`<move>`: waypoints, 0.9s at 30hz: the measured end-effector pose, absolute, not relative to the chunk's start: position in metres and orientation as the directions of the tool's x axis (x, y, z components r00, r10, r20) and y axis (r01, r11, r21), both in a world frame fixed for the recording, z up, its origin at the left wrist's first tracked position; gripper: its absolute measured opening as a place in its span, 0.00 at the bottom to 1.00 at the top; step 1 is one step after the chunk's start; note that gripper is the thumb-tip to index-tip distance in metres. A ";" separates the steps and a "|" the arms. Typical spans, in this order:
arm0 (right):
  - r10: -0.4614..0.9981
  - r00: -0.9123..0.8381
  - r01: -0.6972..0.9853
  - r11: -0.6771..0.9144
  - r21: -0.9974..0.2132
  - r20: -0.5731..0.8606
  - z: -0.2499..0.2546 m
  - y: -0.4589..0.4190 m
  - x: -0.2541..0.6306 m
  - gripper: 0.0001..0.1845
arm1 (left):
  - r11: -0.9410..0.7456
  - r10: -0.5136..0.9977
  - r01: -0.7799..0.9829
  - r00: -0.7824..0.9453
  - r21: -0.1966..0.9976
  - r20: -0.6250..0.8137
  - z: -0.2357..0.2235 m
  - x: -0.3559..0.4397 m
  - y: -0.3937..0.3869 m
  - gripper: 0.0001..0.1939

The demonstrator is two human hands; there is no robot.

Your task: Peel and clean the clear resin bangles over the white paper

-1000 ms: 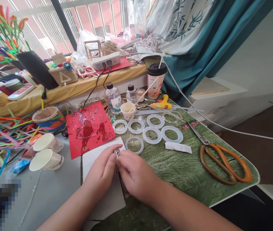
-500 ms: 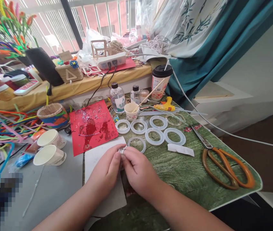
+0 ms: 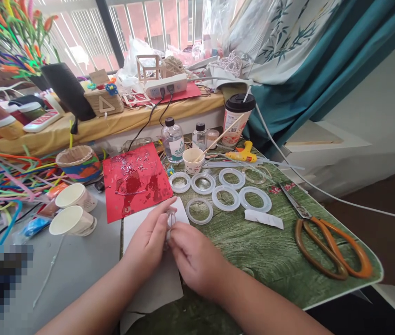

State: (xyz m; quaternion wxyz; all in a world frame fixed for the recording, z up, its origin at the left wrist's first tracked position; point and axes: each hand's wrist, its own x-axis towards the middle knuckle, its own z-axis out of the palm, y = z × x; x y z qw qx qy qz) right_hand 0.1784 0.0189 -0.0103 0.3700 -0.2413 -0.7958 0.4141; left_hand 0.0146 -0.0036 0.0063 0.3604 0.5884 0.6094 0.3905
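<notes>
Over a white sheet of paper (image 3: 159, 279), my two hands meet on a clear, ring-like piece (image 3: 171, 217), mostly covered by fingers. My left hand (image 3: 148, 237) holds its left side, thumb and fingers pressed against it. The curled fingers of my right hand (image 3: 195, 258) pinch its right side. Just beyond lie several translucent ring molds (image 3: 225, 198), the nearest one (image 3: 199, 211) close to my right hand. Behind them stands a paper cup (image 3: 193, 163) with a wooden stick (image 3: 226, 133) leaning in it.
Large orange-handled scissors (image 3: 330, 246) lie at right, near a white strip (image 3: 263, 218) and a yellow glue gun (image 3: 242, 153). Bottles (image 3: 172, 144) stand behind the molds. Left are a wet red sheet (image 3: 134, 181), two tipped paper cups (image 3: 74, 221) and pipe cleaners (image 3: 9, 186).
My hands have shifted slightly left and tilted apart at the top, so more of the clear ring-like piece shows. My left fingers are straighter. The whole view has shifted a little.
</notes>
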 end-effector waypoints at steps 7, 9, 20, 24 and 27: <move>0.876 -0.473 -0.001 0.105 -0.994 0.093 -0.008 0.021 0.179 0.15 | -0.168 0.983 0.535 0.156 0.828 0.099 0.005 0.014 -0.007 0.24; 0.738 -0.586 0.013 0.421 -0.907 0.334 -0.008 0.022 0.181 0.10 | -0.117 0.993 0.519 0.078 0.847 0.090 0.008 0.014 -0.007 0.23; 0.505 -0.691 0.028 0.734 -0.678 0.518 -0.004 0.025 0.186 0.11 | 0.135 0.990 0.357 -0.084 0.925 -0.112 0.013 0.017 -0.003 0.27; 0.804 -0.497 0.087 0.420 -0.903 0.326 -0.008 0.028 0.184 0.16 | 0.082 0.995 0.441 0.011 0.894 -0.097 0.011 0.018 -0.008 0.28; 0.893 -0.438 0.061 0.148 -0.987 0.107 -0.011 0.028 0.182 0.17 | -0.010 0.993 0.470 0.111 0.883 -0.048 0.009 0.018 -0.012 0.31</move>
